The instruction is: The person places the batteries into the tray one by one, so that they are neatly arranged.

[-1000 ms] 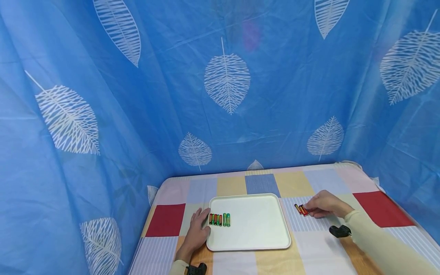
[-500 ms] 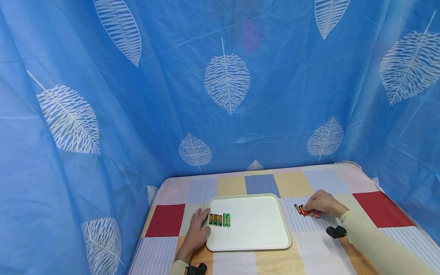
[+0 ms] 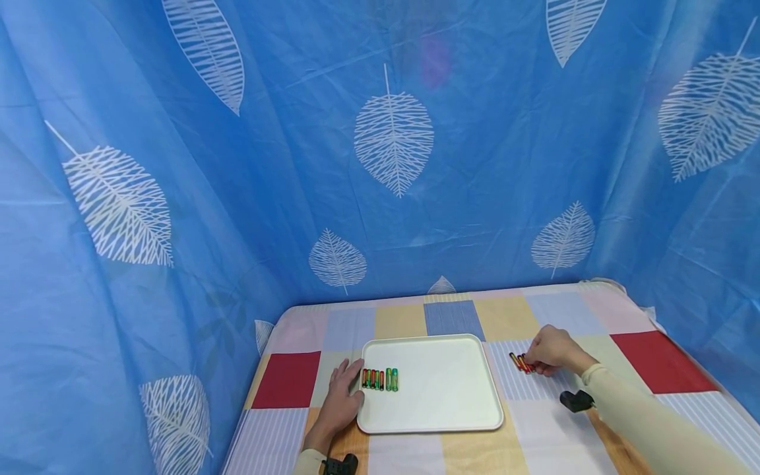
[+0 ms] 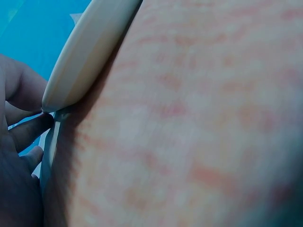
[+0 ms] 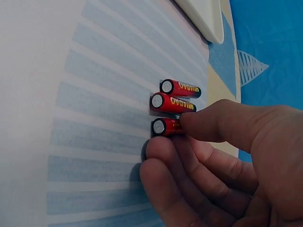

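My right hand [image 3: 553, 349] is over the striped cloth right of the tray, pinching a red battery [image 5: 165, 126] between thumb and fingers. Two more red batteries [image 5: 173, 102] with yellow lettering lie beside it, close together. The pinched battery still appears to be at the cloth; the right wrist view shows its silver end. My left hand [image 3: 340, 399] rests against the left edge of a white tray [image 3: 439, 412], its fingers extended along the rim. In the left wrist view, fingers [image 4: 28, 132] touch the tray's edge [image 4: 80, 71].
Several batteries [image 3: 380, 380], red-and-black and green, stand in a row at the tray's left side. A patchwork cloth [image 3: 410, 455] covers the table. Blue curtains [image 3: 475, 185] with white leaf prints enclose the back and sides.
My right wrist has shifted slightly left and the hand has turned a little over the red batteries. The left hand and tray have stayed in place.
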A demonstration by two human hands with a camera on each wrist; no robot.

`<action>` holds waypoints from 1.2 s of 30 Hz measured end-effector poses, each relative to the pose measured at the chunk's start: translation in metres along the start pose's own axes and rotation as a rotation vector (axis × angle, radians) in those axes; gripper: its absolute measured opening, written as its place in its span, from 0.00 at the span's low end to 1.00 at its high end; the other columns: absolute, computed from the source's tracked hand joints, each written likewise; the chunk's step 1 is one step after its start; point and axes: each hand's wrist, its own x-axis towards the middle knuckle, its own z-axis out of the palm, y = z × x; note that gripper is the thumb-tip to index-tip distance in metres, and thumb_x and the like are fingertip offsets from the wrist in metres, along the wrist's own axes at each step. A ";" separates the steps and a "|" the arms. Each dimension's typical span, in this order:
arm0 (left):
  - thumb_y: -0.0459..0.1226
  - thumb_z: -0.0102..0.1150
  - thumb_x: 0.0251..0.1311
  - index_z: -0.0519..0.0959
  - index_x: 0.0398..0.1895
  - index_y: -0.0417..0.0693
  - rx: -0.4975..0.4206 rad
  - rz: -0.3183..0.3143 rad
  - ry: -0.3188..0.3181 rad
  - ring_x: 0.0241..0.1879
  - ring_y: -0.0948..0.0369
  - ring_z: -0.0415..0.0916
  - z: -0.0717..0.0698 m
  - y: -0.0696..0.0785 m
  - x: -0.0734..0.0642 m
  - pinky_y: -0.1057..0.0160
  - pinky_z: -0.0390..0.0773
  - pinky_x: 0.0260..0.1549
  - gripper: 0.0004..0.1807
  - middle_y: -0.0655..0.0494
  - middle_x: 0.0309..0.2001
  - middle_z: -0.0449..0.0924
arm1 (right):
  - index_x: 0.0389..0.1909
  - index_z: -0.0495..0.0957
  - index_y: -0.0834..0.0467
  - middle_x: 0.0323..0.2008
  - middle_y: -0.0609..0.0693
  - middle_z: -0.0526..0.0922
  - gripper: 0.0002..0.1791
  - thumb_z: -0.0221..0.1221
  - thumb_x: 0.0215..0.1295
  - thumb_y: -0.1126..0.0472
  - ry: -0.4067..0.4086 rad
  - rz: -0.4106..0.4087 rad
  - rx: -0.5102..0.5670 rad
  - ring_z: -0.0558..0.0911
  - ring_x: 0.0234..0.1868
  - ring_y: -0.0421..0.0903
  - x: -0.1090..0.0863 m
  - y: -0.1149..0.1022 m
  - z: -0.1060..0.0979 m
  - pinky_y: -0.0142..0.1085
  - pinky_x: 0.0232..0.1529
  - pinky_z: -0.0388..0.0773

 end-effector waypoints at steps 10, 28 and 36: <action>0.26 0.56 0.61 0.72 0.80 0.41 -0.004 -0.010 -0.004 0.86 0.32 0.46 0.001 -0.001 0.002 0.24 0.41 0.82 0.39 0.37 0.81 0.68 | 0.21 0.86 0.60 0.16 0.49 0.83 0.09 0.72 0.58 0.65 0.041 -0.049 -0.084 0.81 0.18 0.42 -0.004 -0.005 0.000 0.33 0.21 0.84; 0.24 0.55 0.61 0.72 0.80 0.38 -0.028 0.012 -0.014 0.86 0.30 0.45 0.000 -0.001 -0.002 0.21 0.41 0.81 0.39 0.36 0.81 0.69 | 0.58 0.83 0.70 0.40 0.56 0.93 0.21 0.68 0.75 0.59 -0.229 0.090 0.682 0.93 0.37 0.48 -0.008 0.038 -0.018 0.39 0.47 0.93; 0.24 0.55 0.61 0.72 0.80 0.39 -0.013 0.006 -0.009 0.86 0.31 0.46 0.001 -0.001 -0.002 0.22 0.41 0.81 0.39 0.37 0.81 0.69 | 0.49 0.87 0.59 0.43 0.54 0.93 0.07 0.61 0.81 0.62 -0.411 0.006 0.959 0.94 0.45 0.46 -0.019 0.034 -0.015 0.42 0.56 0.90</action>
